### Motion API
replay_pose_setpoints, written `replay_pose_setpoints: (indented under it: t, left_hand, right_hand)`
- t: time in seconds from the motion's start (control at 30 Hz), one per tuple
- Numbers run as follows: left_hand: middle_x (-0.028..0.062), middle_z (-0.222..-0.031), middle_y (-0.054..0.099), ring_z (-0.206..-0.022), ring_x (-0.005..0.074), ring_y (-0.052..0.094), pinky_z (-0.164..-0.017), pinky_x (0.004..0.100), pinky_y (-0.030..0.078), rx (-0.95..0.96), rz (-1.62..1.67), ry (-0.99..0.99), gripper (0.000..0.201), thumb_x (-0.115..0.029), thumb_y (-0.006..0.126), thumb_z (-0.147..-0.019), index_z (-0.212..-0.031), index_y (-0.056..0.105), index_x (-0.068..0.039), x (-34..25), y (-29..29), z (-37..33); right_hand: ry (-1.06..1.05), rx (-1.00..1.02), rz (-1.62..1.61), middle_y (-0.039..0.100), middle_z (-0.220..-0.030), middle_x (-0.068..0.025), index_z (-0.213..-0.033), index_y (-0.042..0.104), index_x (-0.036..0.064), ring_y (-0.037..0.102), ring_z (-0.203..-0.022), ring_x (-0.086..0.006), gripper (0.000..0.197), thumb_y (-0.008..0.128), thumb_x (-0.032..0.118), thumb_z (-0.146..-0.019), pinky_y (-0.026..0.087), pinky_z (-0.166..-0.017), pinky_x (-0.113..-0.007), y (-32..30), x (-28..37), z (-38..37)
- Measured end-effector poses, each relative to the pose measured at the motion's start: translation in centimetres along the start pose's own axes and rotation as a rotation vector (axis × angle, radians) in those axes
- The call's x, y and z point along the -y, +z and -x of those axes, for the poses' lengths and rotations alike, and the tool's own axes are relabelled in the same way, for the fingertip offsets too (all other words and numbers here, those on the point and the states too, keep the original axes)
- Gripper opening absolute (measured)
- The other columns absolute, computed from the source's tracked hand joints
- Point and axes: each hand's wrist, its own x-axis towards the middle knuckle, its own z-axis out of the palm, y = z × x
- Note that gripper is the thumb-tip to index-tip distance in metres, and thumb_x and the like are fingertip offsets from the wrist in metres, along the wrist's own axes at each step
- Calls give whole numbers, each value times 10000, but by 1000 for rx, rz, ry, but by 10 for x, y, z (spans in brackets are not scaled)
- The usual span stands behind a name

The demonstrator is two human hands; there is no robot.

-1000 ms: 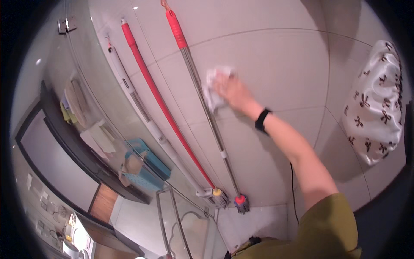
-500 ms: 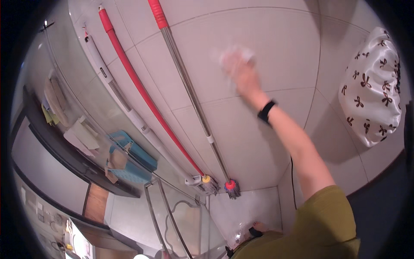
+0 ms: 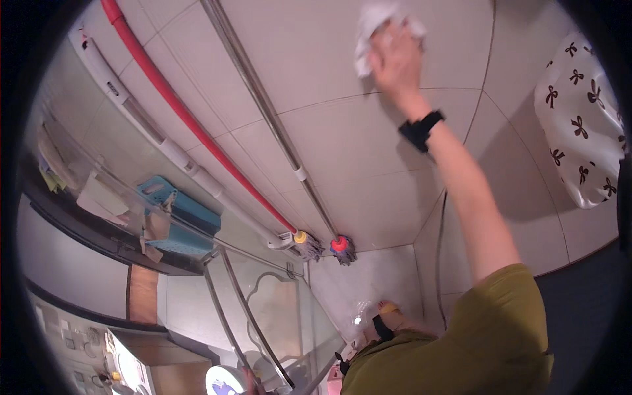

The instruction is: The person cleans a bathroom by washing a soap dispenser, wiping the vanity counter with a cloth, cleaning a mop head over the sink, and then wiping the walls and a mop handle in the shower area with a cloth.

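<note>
My right hand (image 3: 395, 62) presses a crumpled white cloth (image 3: 372, 26) flat against the pale tiled wall (image 3: 342, 138), high up near the top of the view. A black band (image 3: 421, 130) sits on that wrist, and the arm in an olive sleeve stretches up from the lower right. My left hand is out of sight. Two mops lean on the wall to the left of the hand: one with a metal handle (image 3: 263, 105) and one with a red handle (image 3: 171, 99), their heads resting low by the floor.
A white fabric with dark bow prints (image 3: 582, 112) hangs at the right. A glass partition with a white rail (image 3: 158, 141) runs along the left, with a blue basket (image 3: 174, 214) behind it. My sandalled foot (image 3: 388, 316) stands on the tiled floor below.
My right hand has slid the cloth up and to the right along the wall, and the view has tilted so the mops sit more to the left.
</note>
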Motion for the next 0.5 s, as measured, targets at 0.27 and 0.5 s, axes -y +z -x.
replay_pose_setpoints:
  t: [0.27,0.5]
  left_hand:
    - [108,-1525,265,-1193,205,509,-609,214,532,-6,22,-11,429,-130,459,-985,-1408,413,-79,-13,9,-15]
    - [111,-1524,265,-1202,207,503,-605,219,537,6,20,-12,427,-123,458,-984,-1405,414,-70,-24,13,-25]
  right_hand:
    - [-325,831,-509,577,-1190,-67,-1088,611,152,558,-1097,-298,252,568,143,-840,487,-910,-455,-14,41,313]
    - [70,207,-131,562,-1197,-54,-1213,615,213,500,-1137,-294,417,597,118,-807,393,-945,-436,-36,-17,148]
